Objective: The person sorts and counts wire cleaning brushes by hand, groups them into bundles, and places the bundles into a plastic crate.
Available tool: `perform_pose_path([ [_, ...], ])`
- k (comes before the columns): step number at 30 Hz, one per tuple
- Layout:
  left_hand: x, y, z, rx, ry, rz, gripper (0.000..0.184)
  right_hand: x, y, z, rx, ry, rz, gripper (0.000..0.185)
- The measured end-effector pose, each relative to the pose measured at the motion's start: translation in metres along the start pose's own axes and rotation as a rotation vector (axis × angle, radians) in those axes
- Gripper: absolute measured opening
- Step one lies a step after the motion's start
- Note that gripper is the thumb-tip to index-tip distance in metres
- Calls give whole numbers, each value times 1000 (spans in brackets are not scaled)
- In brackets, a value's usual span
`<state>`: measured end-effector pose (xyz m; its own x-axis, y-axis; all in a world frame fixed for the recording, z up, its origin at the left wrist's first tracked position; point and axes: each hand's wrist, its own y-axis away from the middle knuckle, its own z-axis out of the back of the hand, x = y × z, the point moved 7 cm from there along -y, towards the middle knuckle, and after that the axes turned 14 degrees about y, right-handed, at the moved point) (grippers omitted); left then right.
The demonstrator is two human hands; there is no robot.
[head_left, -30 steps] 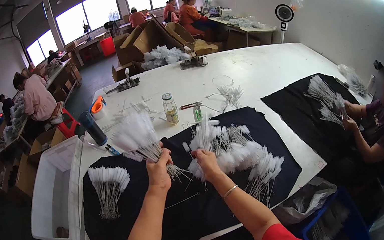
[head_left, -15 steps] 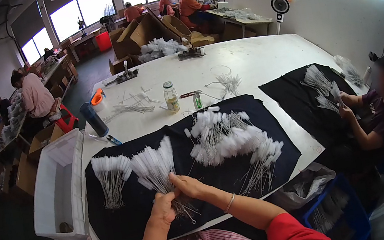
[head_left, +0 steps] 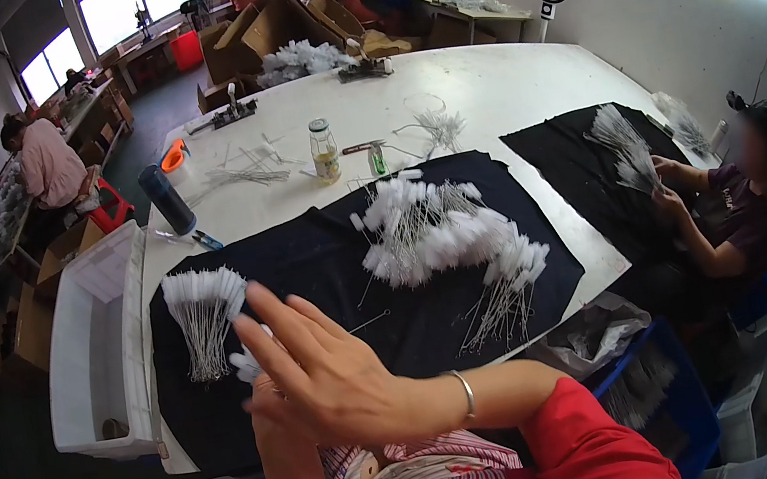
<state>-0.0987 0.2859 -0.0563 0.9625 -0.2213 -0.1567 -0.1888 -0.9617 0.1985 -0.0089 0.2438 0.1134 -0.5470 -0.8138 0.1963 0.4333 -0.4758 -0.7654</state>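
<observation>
My right hand (head_left: 329,370), with a bangle on its wrist, is raised over the near side of the dark cloth (head_left: 305,253), its fingers stretched out. Behind it, my left hand (head_left: 269,401) is mostly covered; its curled fingers close on a bundle of white-bristled wire brushes (head_left: 244,366), of which only some bristle tips show. To the left on the cloth lies a fanned bunch of brushes (head_left: 203,295). A big loose pile of brushes (head_left: 433,231) lies to the right. One wire (head_left: 372,321) with a looped end sticks out beside my right hand.
A white plastic bin (head_left: 97,348) stands at the left table edge. Farther back are a dark cylinder (head_left: 166,200), orange tape (head_left: 174,156), a glass jar (head_left: 323,153) and loose wires (head_left: 246,175). A co-worker (head_left: 741,190) holds brushes at the right.
The brush bundle, upright over the cloth before, has come nearer my body and is largely hidden. My right hand has let go of it and spread its fingers. The view has tilted down.
</observation>
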Motion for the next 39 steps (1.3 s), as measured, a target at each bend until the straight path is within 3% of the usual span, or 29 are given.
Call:
perform_pose_path([
  [1, -1, 2, 3, -25, 118, 28, 23, 1, -9, -1, -84, 2, 7, 64],
  [5, -6, 9, 15, -122, 588, 128, 23, 9, -24, -64, -26, -48, 88, 48],
  [7, -8, 10, 17, -165, 824, 177, 24, 5, -27, -108, 274, -26, 81, 32],
  [8, -10, 9, 17, -184, 943, 202, 24, 1, -30, -120, 276, -27, 77, 32],
  [10, -14, 5, 16, -225, 1181, 252, 24, -9, -25, -157, 533, -54, 64, 27],
  [11, -18, 2, 17, -231, 1185, 253, 24, -7, -27, -153, 369, -24, 126, 22],
  [14, -33, -7, 45, -451, 1090, 61, 23, -13, -21, -182, 529, 19, 208, 19],
  [18, -36, -19, 27, -456, 891, 34, 21, -36, -36, -203, 504, 13, 75, 19],
  [19, -35, -21, 20, -453, 808, 30, 21, -35, -38, -197, 476, -7, 73, 28],
  [22, -16, -2, 15, -433, 557, 21, 20, -21, -19, -172, 516, -40, 118, 32],
  [23, -8, 6, 14, -419, 477, 16, 20, -19, -10, -157, 504, -99, 84, 52],
  [24, 5, 18, 17, -407, 396, 10, 20, -14, 0, -147, 551, -98, 78, 49],
  [27, 30, 46, 20, -376, 157, -2, 20, 2, 39, -119, 418, -50, 111, 44],
  [28, 33, 53, 18, -365, 77, -5, 20, 4, 50, -118, 539, -65, 100, 46],
  [31, 43, 80, 22, -338, -175, -18, 20, 1, 63, -83, 552, -291, 70, 43],
  [34, 45, 97, 16, -321, -349, -31, 20, -39, 70, -41, 254, -369, -212, 35],
  [36, 80, 114, 11, -376, 592, 318, 19, -73, 105, -53, 486, -573, -733, 38],
  [39, 89, 114, 7, -336, 173, 217, 16, -84, 145, -81, 624, -747, -882, 44],
])
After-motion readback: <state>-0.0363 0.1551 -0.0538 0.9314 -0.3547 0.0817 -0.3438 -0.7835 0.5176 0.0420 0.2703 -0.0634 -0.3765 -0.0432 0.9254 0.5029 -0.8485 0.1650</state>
